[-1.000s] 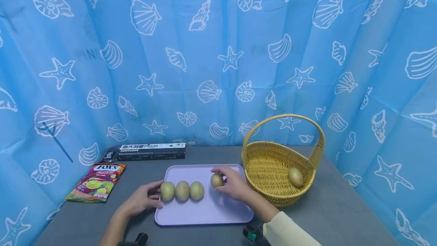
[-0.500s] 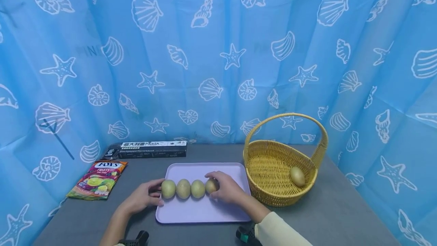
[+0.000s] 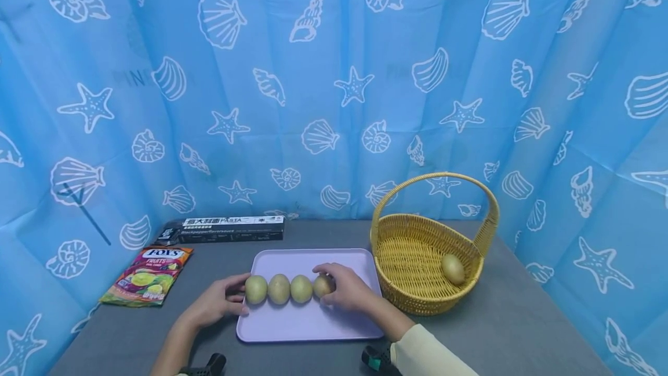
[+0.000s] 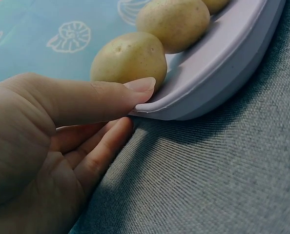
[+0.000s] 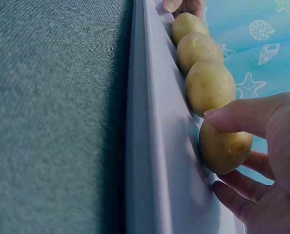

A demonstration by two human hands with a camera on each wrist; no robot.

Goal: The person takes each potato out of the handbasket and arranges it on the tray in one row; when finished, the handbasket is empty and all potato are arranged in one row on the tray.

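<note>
Four-in-a-line is avoided here: several potatoes stand in a row across the lilac tray [image 3: 313, 326]. The leftmost potato [image 4: 130, 58] is close by my left hand [image 3: 216, 303], whose thumb lies over the tray's left rim with fingers at the outer side, gripping the edge. At the row's right end, my right hand [image 3: 344, 289] holds a potato [image 5: 225, 146] between thumb and fingers. That potato sits right up against its neighbour [image 5: 211, 87] in the right wrist view. Part of it is hidden by my fingers in the head view.
A yellow wicker basket [image 3: 412, 260] with a tall handle stands right of the tray, one potato [image 3: 453, 269] inside. Behind left lie a black pasta box [image 3: 232, 230] and a candy bag [image 3: 148, 277]. A blue shell-patterned curtain [image 3: 334, 103] closes off the back and sides.
My right hand has moved left with its potato, bringing it to the right end of the row. The left hand has stayed at the tray's left edge.
</note>
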